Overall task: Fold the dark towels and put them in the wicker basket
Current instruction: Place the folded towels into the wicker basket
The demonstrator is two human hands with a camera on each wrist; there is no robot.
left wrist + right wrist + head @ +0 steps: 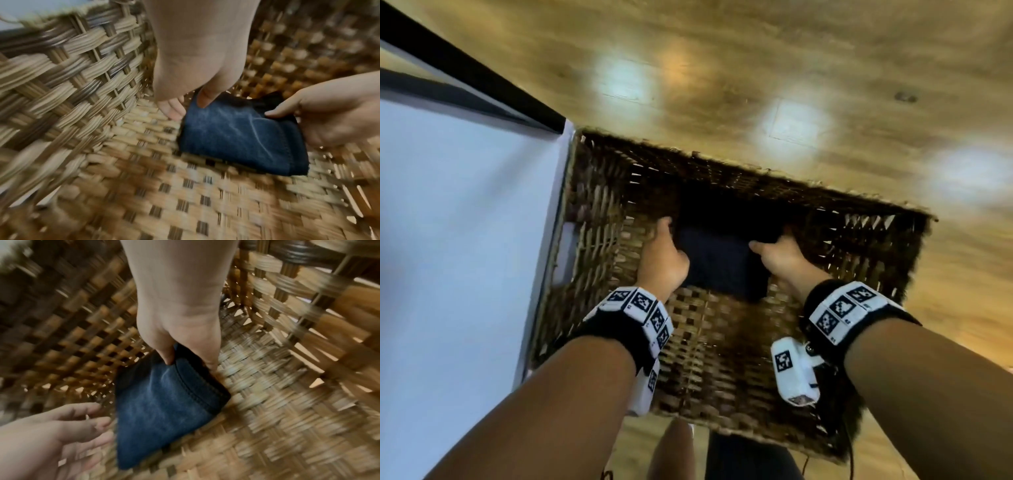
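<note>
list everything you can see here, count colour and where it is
folded towel: one, dark blue, lying on the woven floor of the basket, towards its far side
wicker basket: one, brown and tan weave, standing on the floor beside the white surface
wooden floor: one, light brown with bright light patches, around the basket
white surface: one, white with a black edge, left of the basket
wrist bands: two, black with black-and-white marker tiles, one on each forearm
left hand: one, inside the basket at the towel's left edge, thumb on top of the cloth
right hand: one, inside the basket, pinching the towel's right edge
</note>
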